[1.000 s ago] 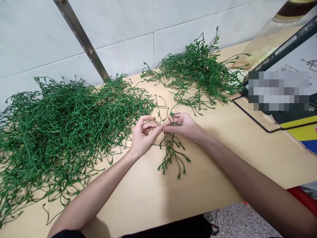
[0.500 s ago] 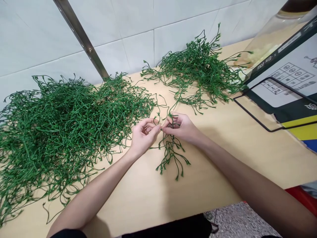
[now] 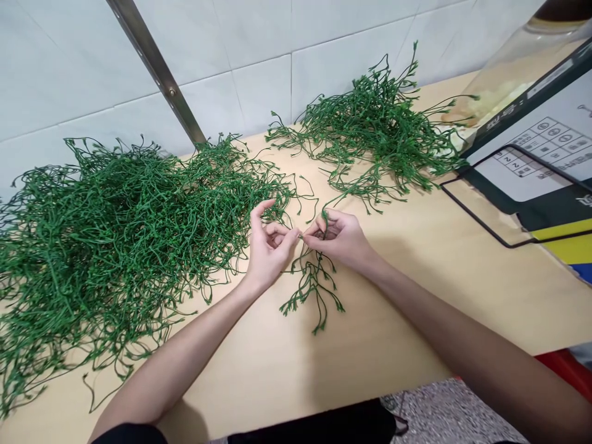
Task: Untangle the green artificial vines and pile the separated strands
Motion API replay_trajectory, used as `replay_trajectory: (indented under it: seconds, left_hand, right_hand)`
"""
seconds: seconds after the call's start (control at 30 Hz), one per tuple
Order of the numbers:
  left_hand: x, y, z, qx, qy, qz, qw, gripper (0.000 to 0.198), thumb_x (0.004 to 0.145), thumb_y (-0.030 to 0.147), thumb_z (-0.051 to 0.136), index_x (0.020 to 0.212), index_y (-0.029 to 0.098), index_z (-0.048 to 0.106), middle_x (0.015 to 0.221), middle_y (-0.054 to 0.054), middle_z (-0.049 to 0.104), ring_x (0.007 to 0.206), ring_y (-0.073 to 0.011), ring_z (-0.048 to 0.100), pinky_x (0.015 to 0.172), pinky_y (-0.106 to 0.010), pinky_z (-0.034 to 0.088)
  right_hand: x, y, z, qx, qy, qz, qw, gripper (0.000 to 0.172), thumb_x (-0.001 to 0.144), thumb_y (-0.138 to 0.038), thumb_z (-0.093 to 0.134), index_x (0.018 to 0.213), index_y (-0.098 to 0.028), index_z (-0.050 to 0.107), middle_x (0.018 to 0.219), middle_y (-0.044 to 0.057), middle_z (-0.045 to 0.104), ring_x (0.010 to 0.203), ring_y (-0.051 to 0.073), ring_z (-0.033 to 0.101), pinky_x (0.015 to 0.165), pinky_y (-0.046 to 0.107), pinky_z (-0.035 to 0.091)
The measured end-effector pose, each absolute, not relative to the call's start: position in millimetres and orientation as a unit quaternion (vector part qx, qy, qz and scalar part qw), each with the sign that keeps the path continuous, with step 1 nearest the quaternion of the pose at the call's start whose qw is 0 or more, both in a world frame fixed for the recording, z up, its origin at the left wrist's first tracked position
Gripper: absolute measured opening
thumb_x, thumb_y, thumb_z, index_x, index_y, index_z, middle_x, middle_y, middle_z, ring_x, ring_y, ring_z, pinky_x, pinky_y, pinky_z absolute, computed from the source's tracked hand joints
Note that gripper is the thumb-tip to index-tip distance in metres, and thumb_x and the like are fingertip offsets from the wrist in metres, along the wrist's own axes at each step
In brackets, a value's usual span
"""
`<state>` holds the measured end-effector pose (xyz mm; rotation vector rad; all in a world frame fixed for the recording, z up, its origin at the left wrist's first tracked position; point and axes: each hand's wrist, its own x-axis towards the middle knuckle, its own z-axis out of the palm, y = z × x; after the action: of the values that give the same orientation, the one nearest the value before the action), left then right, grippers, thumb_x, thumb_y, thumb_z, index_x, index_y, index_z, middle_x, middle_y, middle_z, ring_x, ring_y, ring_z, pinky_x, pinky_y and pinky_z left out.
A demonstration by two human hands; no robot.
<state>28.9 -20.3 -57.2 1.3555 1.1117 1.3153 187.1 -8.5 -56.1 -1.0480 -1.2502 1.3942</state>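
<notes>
A thin green artificial plant sprig (image 3: 314, 280) with branching, bud-tipped stems hangs below my hands near the middle of the table. My right hand (image 3: 340, 237) is closed on it, with the stem passing through the curled fingers. Thumb and fingertip of my left hand (image 3: 272, 250) pinch the end of a strand right against the right fingertips; its index finger is raised. A large tangled heap of green sprigs (image 3: 124, 228) lies to the left, close to the left hand. Beyond the right hand sits a smaller pile of sprigs (image 3: 379, 129).
A wooden table (image 3: 416, 265) runs along a tiled wall (image 3: 259, 37). A metal post (image 3: 157, 68) stands at the back. On the right are a printed box (image 3: 531, 148), a black wire frame (image 3: 472, 225) and a clear jar (image 3: 504, 68).
My left index finger has lifted away from the thumb. The hanging end of the sprig has swung slightly left; both hands stay together in nearly the same place.
</notes>
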Motion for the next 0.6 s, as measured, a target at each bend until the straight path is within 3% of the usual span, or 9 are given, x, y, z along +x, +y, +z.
replay_trajectory:
  seconds: [0.1, 0.17, 0.3, 0.43, 0.6]
  left_hand:
    - [28.9, -18.8, -57.8, 0.568, 0.455, 0.506, 0.463, 0.024, 0.081, 0.028, 0.07, 0.102, 0.018, 0.064, 0.069, 0.002, 0.063, 0.059, -0.0087, 0.057, 0.056, -0.021, 0.045]
    - [28.7, -17.6, -59.0, 0.579, 0.464, 0.483, 0.465, 0.018, 0.081, 0.031, 0.07, 0.088, 0.015, 0.069, 0.078, -0.003, 0.067, 0.065, -0.0095, 0.059, 0.06, -0.022, 0.047]
    - [27.7, -17.2, -62.0, 0.612, 0.451, 0.474, 0.445, 0.026, 0.08, 0.027, 0.074, 0.103, 0.016, 0.07, 0.088, -0.004, 0.067, 0.078, -0.0125, 0.062, 0.073, -0.025, 0.051]
    - [25.9, -18.0, -62.8, 0.689, 0.438, 0.469, 0.338, 0.038, 0.084, 0.022, 0.071, 0.122, 0.025, 0.065, 0.093, -0.003, 0.06, 0.086, -0.0139, 0.057, 0.077, -0.027, 0.049]
    - [24.7, -18.3, -62.7, 0.747, 0.441, 0.433, 0.244, 0.017, 0.088, 0.022, 0.068, 0.104, 0.024, 0.073, 0.094, -0.003, 0.051, 0.089, -0.0148, 0.054, 0.078, -0.027, 0.049]
  right_hand:
    - [189.4, -5.1, -55.5, -0.433, -0.486, 0.585, 0.485, 0.049, 0.052, -0.018, 0.085, 0.061, -0.022, 0.038, 0.064, -0.001, 0.066, 0.06, 0.01, 0.058, 0.058, 0.023, 0.045]
    - [191.8, -1.9, -55.7, -0.432, -0.464, 0.596, 0.493, 0.053, 0.048, -0.021, 0.089, 0.059, -0.021, 0.038, 0.064, -0.001, 0.068, 0.06, 0.01, 0.059, 0.058, 0.023, 0.046]
    - [197.4, 3.4, -57.1, -0.416, -0.439, 0.609, 0.514, 0.054, 0.044, -0.022, 0.093, 0.06, -0.02, 0.041, 0.064, -0.001, 0.069, 0.059, 0.009, 0.058, 0.06, 0.023, 0.048]
    - [200.1, 4.0, -56.0, -0.407, -0.454, 0.62, 0.493, 0.053, 0.045, -0.022, 0.093, 0.062, -0.02, 0.043, 0.063, -0.002, 0.068, 0.058, 0.009, 0.058, 0.06, 0.024, 0.048]
    - [200.7, 2.3, -55.0, -0.406, -0.468, 0.626, 0.474, 0.051, 0.048, -0.027, 0.092, 0.063, -0.02, 0.045, 0.067, 0.0, 0.07, 0.063, 0.011, 0.063, 0.065, 0.026, 0.052]
